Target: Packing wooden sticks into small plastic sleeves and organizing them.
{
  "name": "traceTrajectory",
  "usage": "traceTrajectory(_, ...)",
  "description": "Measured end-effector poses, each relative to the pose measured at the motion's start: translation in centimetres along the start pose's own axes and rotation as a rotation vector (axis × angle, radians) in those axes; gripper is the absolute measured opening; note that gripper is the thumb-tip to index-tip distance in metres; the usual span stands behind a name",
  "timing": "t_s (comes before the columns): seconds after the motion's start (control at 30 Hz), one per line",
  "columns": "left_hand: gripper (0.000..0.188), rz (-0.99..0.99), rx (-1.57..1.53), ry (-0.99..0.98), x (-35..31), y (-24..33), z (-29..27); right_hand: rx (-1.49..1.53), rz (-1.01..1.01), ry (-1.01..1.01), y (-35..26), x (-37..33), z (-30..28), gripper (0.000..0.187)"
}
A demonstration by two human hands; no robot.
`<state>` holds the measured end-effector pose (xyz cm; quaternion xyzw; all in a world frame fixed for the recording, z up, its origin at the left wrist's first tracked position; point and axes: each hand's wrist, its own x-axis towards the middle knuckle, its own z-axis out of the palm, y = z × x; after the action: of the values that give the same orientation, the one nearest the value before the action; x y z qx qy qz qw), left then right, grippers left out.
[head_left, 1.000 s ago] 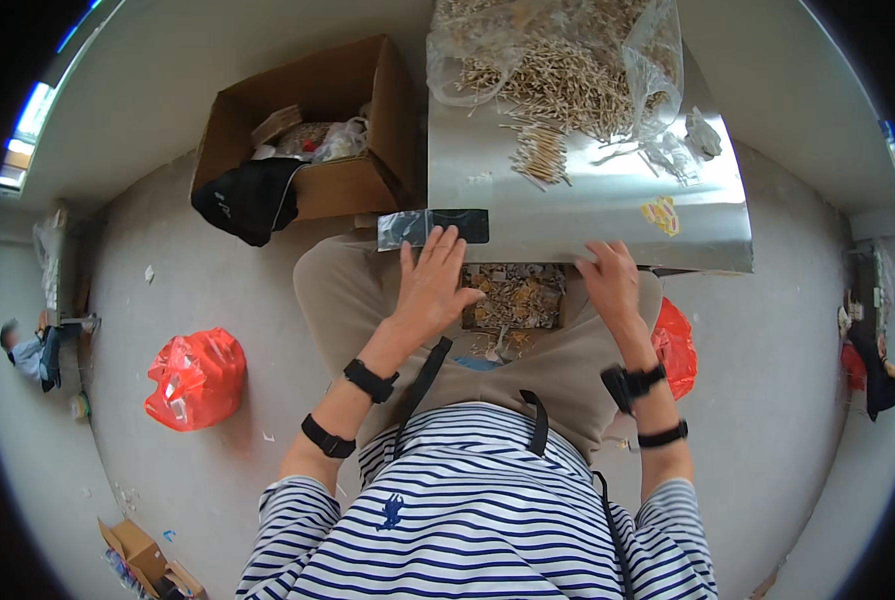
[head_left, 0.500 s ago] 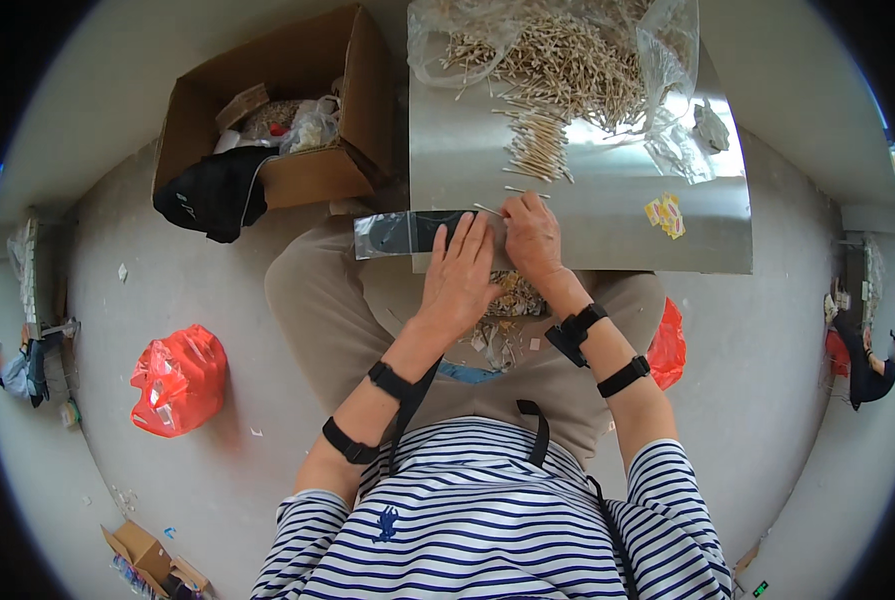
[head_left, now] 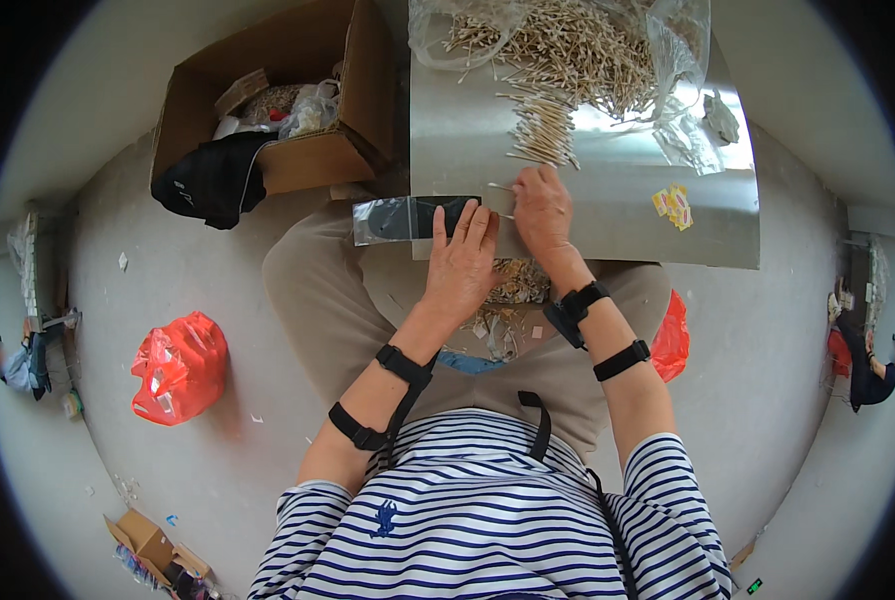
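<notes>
My left hand point(head_left: 457, 268) lies with fingers stretched flat over the near end of a clear and black plastic sleeve point(head_left: 392, 222) at the table's front edge. Just to its right, my right hand point(head_left: 544, 212) is closed in a pinch on cotton swabs; white tips stick out on its left side, and the fingers hide the rest. Beyond that hand lies a roughly lined-up row of cotton swabs point(head_left: 544, 130). Farther back a big loose heap of swabs point(head_left: 587, 55) spills from a clear plastic bag point(head_left: 677, 50).
Small yellow and white packets point(head_left: 673, 207) lie on the metal table point(head_left: 457, 130) at right. A cardboard box point(head_left: 312, 172) with a black cloth point(head_left: 212, 182) over its edge stands at left. Red plastic bags point(head_left: 179, 368) rest on the floor. Other people sit at both far sides.
My right hand has shifted slightly, and the single swab lying in front of the row is no longer there. My left hand stays on the sleeve. The whole view has tilted a little.
</notes>
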<state>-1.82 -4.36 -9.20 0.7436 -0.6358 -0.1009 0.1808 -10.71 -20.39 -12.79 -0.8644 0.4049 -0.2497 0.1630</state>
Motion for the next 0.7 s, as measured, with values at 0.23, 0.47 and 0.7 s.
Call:
traceTrajectory(0.23, 0.098, -0.043, -0.020, 0.010, -1.0, -0.2, 0.0, 0.099, -0.143, -0.022, -3.2, -1.7, 0.4, 0.006)
traceTrajectory(0.47, 0.101, -0.038, -0.017, -0.035, -1.4, -0.4, -0.5, -0.044, 0.123, 0.049, 0.8, 2.7, -1.9, 0.011)
traceTrajectory(0.7, 0.100, -0.039, 0.009, -0.045, -1.4, -0.5, -0.4, -0.068, 0.046, -0.128, 0.4, 1.3, -1.2, 0.011)
